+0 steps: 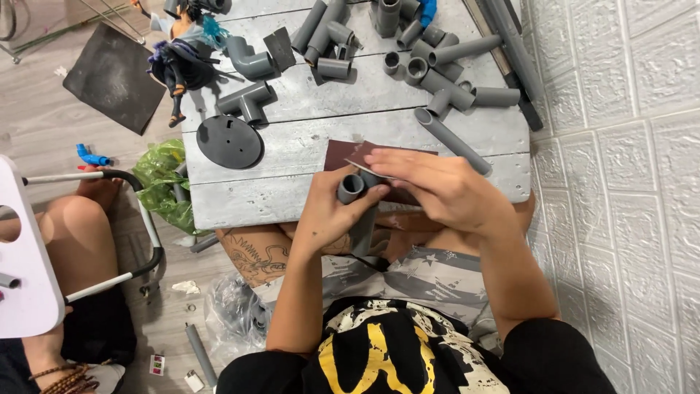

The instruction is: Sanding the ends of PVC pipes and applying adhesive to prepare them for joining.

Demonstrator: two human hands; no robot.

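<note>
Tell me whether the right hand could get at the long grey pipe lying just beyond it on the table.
Probably yes: the long grey pipe lies bare just past the right hand, nothing between them. But its fingers press sandpaper, which they would have to drop first.

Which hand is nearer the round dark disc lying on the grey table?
Left. The left hand, gripping a short grey pipe, sits just right of and below the disc; the right hand, on the sandpaper, is farther right.

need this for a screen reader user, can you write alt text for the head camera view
Seen from above, a seated person's left hand holds a grey pipe while the right hand presses brown sandpaper against its end. Beyond the hands, a grey wooden table carries many loose grey pipe pieces and a figurine.
</note>
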